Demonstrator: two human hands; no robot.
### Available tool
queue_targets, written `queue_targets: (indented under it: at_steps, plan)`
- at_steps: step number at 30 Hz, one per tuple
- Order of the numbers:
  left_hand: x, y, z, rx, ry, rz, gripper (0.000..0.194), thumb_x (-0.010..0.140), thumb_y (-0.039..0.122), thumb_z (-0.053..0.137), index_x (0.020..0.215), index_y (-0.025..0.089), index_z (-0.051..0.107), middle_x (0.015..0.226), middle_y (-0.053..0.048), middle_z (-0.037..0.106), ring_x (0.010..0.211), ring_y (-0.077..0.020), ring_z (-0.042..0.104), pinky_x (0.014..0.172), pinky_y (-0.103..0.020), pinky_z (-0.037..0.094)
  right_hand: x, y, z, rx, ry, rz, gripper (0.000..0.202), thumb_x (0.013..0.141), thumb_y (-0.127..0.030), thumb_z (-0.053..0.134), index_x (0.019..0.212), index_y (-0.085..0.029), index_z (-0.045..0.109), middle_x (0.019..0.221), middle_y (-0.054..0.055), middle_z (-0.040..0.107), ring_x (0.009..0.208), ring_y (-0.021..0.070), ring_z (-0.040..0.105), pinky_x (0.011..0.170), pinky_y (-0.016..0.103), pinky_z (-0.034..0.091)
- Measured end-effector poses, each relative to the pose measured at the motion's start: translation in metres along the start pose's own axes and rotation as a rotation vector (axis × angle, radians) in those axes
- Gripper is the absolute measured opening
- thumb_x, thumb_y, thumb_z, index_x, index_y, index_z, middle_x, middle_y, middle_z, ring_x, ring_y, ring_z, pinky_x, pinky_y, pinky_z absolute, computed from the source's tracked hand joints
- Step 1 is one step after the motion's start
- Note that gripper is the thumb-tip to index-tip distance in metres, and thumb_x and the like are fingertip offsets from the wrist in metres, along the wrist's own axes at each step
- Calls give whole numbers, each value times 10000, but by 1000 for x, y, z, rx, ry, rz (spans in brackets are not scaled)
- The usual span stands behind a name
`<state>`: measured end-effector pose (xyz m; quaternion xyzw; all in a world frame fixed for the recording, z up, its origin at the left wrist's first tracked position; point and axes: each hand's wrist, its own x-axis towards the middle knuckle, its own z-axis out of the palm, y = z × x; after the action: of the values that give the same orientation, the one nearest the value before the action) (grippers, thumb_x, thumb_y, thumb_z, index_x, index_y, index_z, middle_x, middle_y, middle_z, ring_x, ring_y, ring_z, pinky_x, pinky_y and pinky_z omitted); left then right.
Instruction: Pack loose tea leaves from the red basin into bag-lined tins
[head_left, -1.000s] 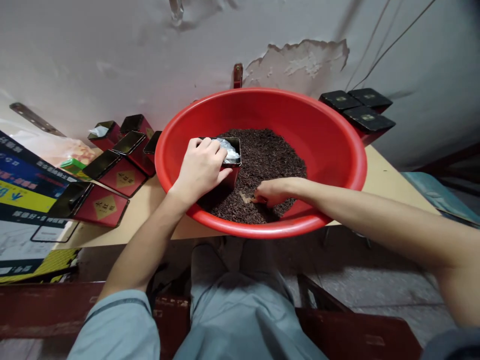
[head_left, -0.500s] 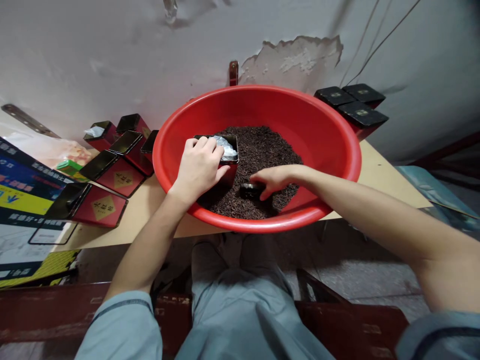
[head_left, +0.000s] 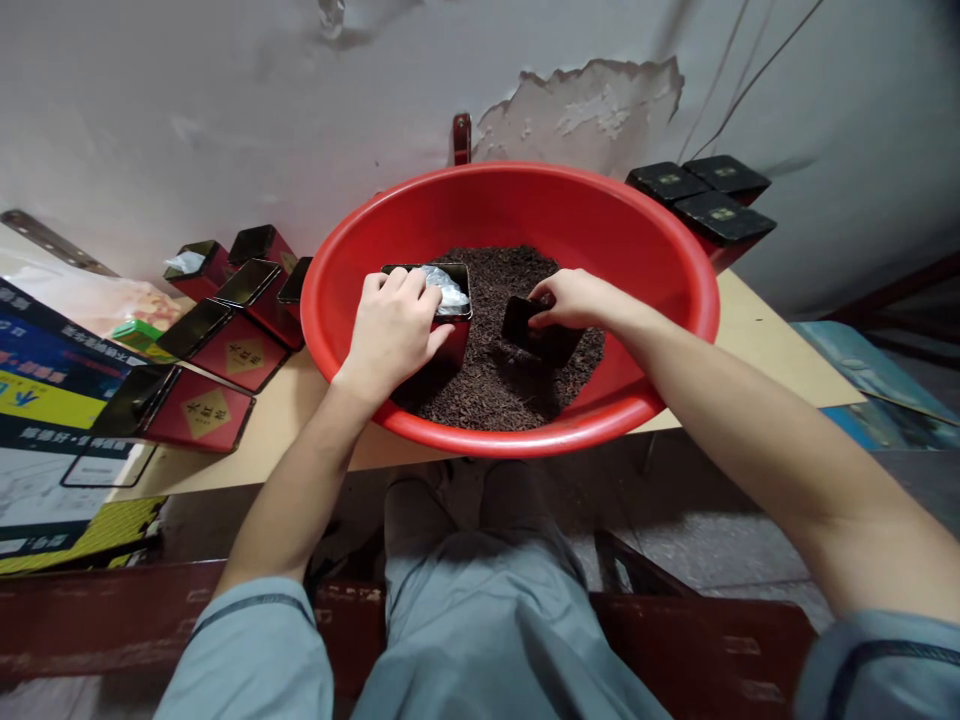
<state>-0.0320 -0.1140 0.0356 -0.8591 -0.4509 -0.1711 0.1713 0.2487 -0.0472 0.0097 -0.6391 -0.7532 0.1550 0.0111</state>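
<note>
A large red basin [head_left: 652, 215] holds a heap of dark, loose tea-like leaves [head_left: 495, 400]. Within the basin, at the left, my left hand [head_left: 394, 325] grips a red and black square tin [head_left: 452, 345], its top open with a silvery plastic bag [head_left: 448, 290] bunched inside. My right hand [head_left: 574, 300] has its thumb and fingers closed on the edge of a small black square lid [head_left: 551, 340], held tilted over the leaves. The lid's lower side lies close to the leaves; whether it touches them is unclear.
Several red and black tins [head_left: 244, 355] stand on the table [head_left: 289, 400] left of the basin, beside printed cardboard [head_left: 45, 400]. At the right behind the basin are more black-topped tins [head_left: 724, 215]. A wall rises behind, and a dark red bench [head_left: 105, 615] is below.
My right hand has moved slightly up and to the right, and the black lid has turned so that more of its flat face shows. My left hand still grips the tin.
</note>
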Motion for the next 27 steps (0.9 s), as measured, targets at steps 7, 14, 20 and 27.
queue_targets:
  at_steps: [7, 14, 20, 27]
  plan:
    - [0, 0, -1, -5, -13, -4, 277, 943, 332, 739, 1160, 161, 727, 1108, -152, 705, 1136, -356, 605, 1002, -505, 447, -5, -5, 3, -71, -23, -23, 314, 857, -317, 804, 1153, -216, 835, 1003, 80, 817, 925, 265, 749, 787, 333, 557]
    - [-1, 0, -3, 1, -29, -32, 299, 941, 345, 748, 1166, 155, 694, 1149, -161, 709, 1133, -350, 616, 984, -475, 453, 3, 11, 8, 116, 307, -144, 605, 1020, -321, 553, 1618, -230, 530, 1332, 155, 724, 1205, 349, 709, 1060, 490, 549]
    - [-10, 1, -1, 8, -3, -44, 259, 967, 321, 703, 1169, 159, 691, 1136, -153, 721, 1116, -337, 620, 969, -463, 457, -4, 5, 3, 331, 517, -357, 1310, 821, -778, 720, 1743, -189, 1, 1708, 217, 321, 1564, 446, 378, 1247, 598, 369]
    - [-21, -4, 4, -64, 37, -32, 281, 977, 269, 665, 1231, 163, 720, 1180, -158, 752, 1139, -338, 634, 992, -498, 478, -10, -32, -7, 371, 331, -515, 1276, 690, -763, 811, 1672, -196, 226, 1627, 217, 409, 1440, 450, 497, 1195, 585, 436]
